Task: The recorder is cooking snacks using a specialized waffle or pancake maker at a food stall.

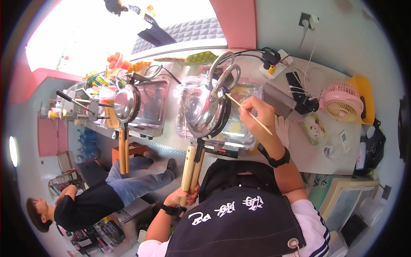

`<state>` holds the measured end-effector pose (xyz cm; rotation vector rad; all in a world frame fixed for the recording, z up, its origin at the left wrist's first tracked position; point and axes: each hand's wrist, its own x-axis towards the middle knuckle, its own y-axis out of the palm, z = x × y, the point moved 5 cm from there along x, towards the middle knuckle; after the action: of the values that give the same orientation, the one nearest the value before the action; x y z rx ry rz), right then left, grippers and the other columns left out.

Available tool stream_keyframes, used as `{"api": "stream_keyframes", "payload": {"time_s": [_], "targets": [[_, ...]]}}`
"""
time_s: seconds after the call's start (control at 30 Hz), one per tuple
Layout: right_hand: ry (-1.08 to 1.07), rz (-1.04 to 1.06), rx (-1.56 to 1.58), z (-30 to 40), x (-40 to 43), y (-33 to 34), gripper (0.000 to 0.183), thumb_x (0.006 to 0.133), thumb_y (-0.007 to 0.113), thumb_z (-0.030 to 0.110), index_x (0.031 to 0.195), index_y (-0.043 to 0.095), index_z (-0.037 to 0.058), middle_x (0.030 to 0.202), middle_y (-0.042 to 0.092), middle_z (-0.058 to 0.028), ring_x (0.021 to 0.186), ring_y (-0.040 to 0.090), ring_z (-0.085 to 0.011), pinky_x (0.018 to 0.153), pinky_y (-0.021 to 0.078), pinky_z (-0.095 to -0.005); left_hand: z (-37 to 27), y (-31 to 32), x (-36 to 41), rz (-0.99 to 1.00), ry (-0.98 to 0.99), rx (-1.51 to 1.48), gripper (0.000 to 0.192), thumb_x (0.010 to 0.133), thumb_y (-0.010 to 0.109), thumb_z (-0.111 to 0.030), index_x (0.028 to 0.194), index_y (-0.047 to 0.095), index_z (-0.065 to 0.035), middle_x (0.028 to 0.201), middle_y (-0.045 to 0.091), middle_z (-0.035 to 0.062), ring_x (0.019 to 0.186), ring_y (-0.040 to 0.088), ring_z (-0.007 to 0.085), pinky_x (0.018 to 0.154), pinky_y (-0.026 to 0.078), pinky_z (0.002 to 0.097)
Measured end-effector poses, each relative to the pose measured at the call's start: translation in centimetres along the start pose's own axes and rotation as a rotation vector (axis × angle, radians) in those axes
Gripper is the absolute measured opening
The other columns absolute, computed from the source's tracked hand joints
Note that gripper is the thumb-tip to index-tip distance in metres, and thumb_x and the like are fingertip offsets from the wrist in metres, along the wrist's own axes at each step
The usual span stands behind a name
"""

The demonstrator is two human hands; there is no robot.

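My left hand [185, 196] grips the paired wooden handles [191, 172] of a round metal waffle iron [204, 110], low in front of my apron. The iron is closed, its shiny domed lid facing left and a dark seam along its right side. Between the fingertips of my right hand [258, 116] is a thin wooden stick [253, 118]. The stick's upper tip is at the iron's edge, close to the flexible metal conduits [221, 85]. Pale bits cling near the handle hinge. What is inside the iron is hidden.
A second waffle iron [126, 104] stands left beside a metal tray [150, 102]. Behind mine lie plastic wrap and a tray [239, 128]. A power strip [276, 66], pink fan [342, 100] and tissue pack [312, 128] are rightward. A person [90, 205] sits at left; another is outside.
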<state>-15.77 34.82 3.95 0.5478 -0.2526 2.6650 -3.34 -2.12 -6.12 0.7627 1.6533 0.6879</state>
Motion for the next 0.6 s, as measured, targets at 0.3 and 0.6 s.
{"api": "stream_keyframes", "payload": {"time_s": [0.3, 0.6], "targets": [[-0.017, -0.014, -0.005, 0.12, -0.03, -0.01, 0.011, 0.072, 0.061, -0.005, 0.075, 0.052, 0.0012, 0.067, 0.055, -0.0072, 0.057, 0.053, -0.0165, 0.056, 0.0444, -0.0274, -0.12, 0.29, -0.14, -0.044, -0.004, 0.066, 0.040, 0.067, 0.062, -0.006, 0.102, 0.042, -0.0086, 0.067, 0.041, 0.0003, 0.048, 0.033, 0.0090, 0.045, 0.029, 0.0246], [-0.005, 0.002, 0.030, 0.13, -0.27, -0.06, 0.012, 0.072, 0.062, -0.005, 0.075, 0.053, 0.0015, 0.067, 0.054, -0.0078, 0.058, 0.054, -0.0160, 0.056, 0.0445, -0.0276, -0.26, 0.88, -0.13, -0.078, -0.016, 0.096, 0.041, 0.067, 0.064, -0.009, 0.102, 0.042, -0.0086, 0.067, 0.041, 0.0000, 0.048, 0.033, 0.0086, 0.045, 0.029, 0.0249]]}}
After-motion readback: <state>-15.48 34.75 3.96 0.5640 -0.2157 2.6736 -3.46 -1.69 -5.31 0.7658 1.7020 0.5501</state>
